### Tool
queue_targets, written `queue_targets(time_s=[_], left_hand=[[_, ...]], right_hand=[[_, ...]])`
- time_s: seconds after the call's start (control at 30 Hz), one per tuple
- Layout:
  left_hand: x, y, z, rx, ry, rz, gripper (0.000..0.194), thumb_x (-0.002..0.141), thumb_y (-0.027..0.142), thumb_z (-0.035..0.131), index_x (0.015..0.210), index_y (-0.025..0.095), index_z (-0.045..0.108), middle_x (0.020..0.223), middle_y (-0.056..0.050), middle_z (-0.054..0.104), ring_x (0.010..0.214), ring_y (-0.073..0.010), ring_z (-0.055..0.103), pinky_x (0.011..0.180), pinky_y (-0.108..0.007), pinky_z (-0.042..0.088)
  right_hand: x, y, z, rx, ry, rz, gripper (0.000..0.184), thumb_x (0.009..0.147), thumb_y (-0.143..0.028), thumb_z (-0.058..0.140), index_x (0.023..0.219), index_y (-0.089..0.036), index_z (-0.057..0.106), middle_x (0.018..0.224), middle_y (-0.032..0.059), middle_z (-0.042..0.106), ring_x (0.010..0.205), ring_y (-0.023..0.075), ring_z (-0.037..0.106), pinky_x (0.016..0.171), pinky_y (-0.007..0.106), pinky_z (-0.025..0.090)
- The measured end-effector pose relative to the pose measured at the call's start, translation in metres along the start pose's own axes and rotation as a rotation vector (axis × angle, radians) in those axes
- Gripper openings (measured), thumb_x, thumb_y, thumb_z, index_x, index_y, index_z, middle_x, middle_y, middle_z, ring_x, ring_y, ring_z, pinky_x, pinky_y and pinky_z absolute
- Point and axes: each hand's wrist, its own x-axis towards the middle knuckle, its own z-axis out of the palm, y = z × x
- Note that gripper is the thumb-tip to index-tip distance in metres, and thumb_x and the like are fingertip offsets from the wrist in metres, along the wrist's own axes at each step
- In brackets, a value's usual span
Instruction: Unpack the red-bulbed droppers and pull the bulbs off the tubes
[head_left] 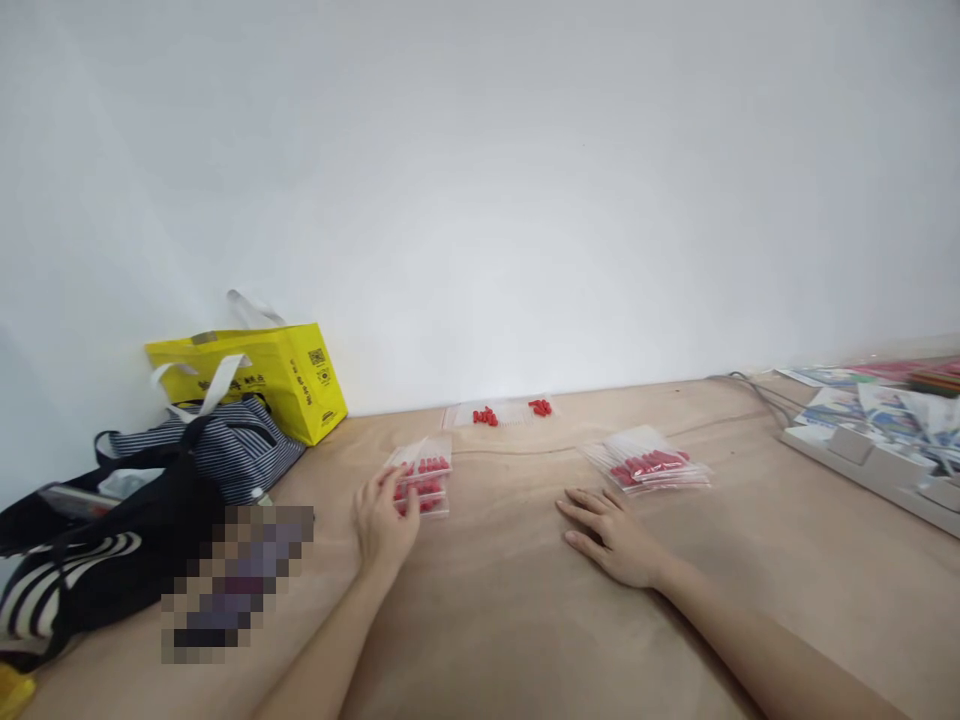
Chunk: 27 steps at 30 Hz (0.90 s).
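A staggered pile of clear bags (429,487) with red pieces inside lies on the wooden table (487,610) and is taken as the landmark. Its left edge is touched by the left hand (386,520), whose fingers are loosely bent over the plastic; no firm pinch is seen. The right hand (611,540) is laid palm down to the right of the landmark, fingers spread, with nothing held.

For good handling, light fingertip pressure at the edges is judged best, since thin film may slide. The stagger is best preserved, so that each row of red pieces can be seen and counted. The bags should be kept flat, and the right hand clear of the pile's near edge.

In the landmark, three bag layers can be counted. One second pile of bags (649,465) is seen to its right; its layers cannot be told apart. Beyond the landmark and to its right, two clusters of red pieces are seen: a left cluster (486,416) and a right cluster (540,408). To its left, one yellow bag (309,385), one striped bag (240,450) and one black bag (165,520) are counted.
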Motion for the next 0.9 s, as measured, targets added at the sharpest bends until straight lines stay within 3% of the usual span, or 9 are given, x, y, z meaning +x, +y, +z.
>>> queue_targets(time_s=[0.13,0.3,0.43,0.57,0.63,0.73,0.8,0.9], left_hand=[[0.011,-0.039,0.002,-0.025,-0.118,-0.237,0.042,0.065,0.010,0.052,0.106,0.019,0.058,0.115,-0.009,0.053,0.109,-0.0270,0.045,0.094,-0.043,0.033],[0.016,-0.057,0.008,-0.116,-0.104,-0.291,0.022,0.066,0.017,0.056,0.084,0.020,0.068,0.104,-0.009,0.060,0.101,-0.0272,0.053,0.089,-0.041,0.039],[0.018,-0.059,0.011,-0.222,0.037,-0.356,0.011,0.066,0.025,0.058,0.070,0.020,0.067,0.089,-0.005,0.065,0.091,-0.0240,0.057,0.085,-0.036,0.042],[0.023,-0.059,0.012,-0.340,0.301,-0.507,0.018,0.073,0.027,0.046,0.077,0.015,0.060,0.073,-0.005,0.063,0.074,-0.0206,0.060,0.071,-0.034,0.048],[0.027,-0.054,0.009,-0.420,0.400,-0.543,0.022,0.076,0.027,0.040,0.083,0.013,0.056,0.069,-0.005,0.061,0.066,-0.0182,0.060,0.063,-0.032,0.050],[0.029,-0.036,-0.001,-0.539,0.449,-0.504,0.024,0.078,0.029,0.038,0.086,0.013,0.053,0.073,-0.005,0.061,0.066,-0.0164,0.061,0.060,-0.030,0.051],[0.024,-0.016,-0.006,-0.599,0.425,-0.441,0.023,0.075,0.034,0.045,0.082,0.014,0.055,0.076,-0.005,0.063,0.070,-0.0170,0.061,0.064,-0.030,0.051],[0.008,0.022,-0.006,-0.703,0.277,-0.295,0.024,0.073,0.038,0.050,0.077,0.015,0.057,0.080,-0.006,0.065,0.075,-0.0177,0.062,0.067,-0.029,0.051]], right_hand=[[0.000,0.000,0.000,-0.008,-0.013,0.006,0.050,0.084,-0.051,0.031,0.128,-0.028,0.037,0.134,0.0081,0.037,0.124,0.0221,0.029,0.101,0.046,0.015],[0.000,0.001,0.001,-0.013,-0.006,0.002,0.051,0.084,-0.050,0.031,0.128,-0.027,0.037,0.133,0.0081,0.038,0.123,0.0220,0.030,0.101,0.046,0.016],[0.000,0.002,0.001,-0.011,0.003,0.002,0.050,0.084,-0.051,0.031,0.128,-0.027,0.038,0.133,0.0075,0.038,0.123,0.0224,0.031,0.101,0.045,0.016],[0.000,0.002,0.000,-0.013,-0.010,0.008,0.051,0.084,-0.051,0.031,0.128,-0.028,0.037,0.133,0.0075,0.038,0.123,0.0226,0.031,0.101,0.045,0.015],[0.000,0.002,0.000,-0.014,-0.019,0.014,0.051,0.084,-0.052,0.031,0.128,-0.028,0.037,0.134,0.0076,0.037,0.123,0.0224,0.031,0.101,0.045,0.015],[0.000,0.001,-0.001,-0.014,-0.025,0.018,0.051,0.084,-0.051,0.030,0.129,-0.027,0.036,0.134,0.0079,0.036,0.123,0.0221,0.030,0.101,0.045,0.015],[0.000,0.001,-0.001,-0.013,-0.026,0.016,0.051,0.084,-0.051,0.029,0.129,-0.027,0.036,0.134,0.0079,0.036,0.123,0.0220,0.030,0.101,0.045,0.015],[0.001,0.002,-0.001,-0.008,-0.024,0.017,0.052,0.084,-0.051,0.030,0.128,-0.026,0.037,0.134,0.0081,0.036,0.123,0.0223,0.030,0.101,0.045,0.015]])
